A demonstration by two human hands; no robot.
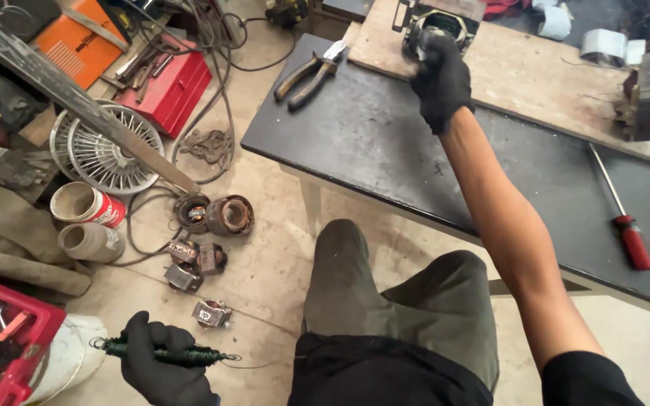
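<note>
Gloves on both hands, left hand (pixel 161 365) fisted around dark green wire bundle (pixel 165 353) low over floor, right hand (pixel 441 79) clamped on metal motor stator (pixel 436 26) on wooden board (pixel 520 71), pliers (pixel 311 73) nearby on black table (pixel 385 143)

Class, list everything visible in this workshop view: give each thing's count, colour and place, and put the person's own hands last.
motor stator: one, dark metal, on board, under right hand
wire bundle: one, dark green, in left hand
pliers: one, black-handled, table's far corner
screwdriver: one, red-handled, table's right side
wooden board: one, tan, on table
table: one, black
toolbox: one, red, floor
fan guards: two, silver, floor
cans: two, floor left
motor parts: several, rusty, floor
left hand: black glove, gripping
right hand: black glove, on stator
</note>
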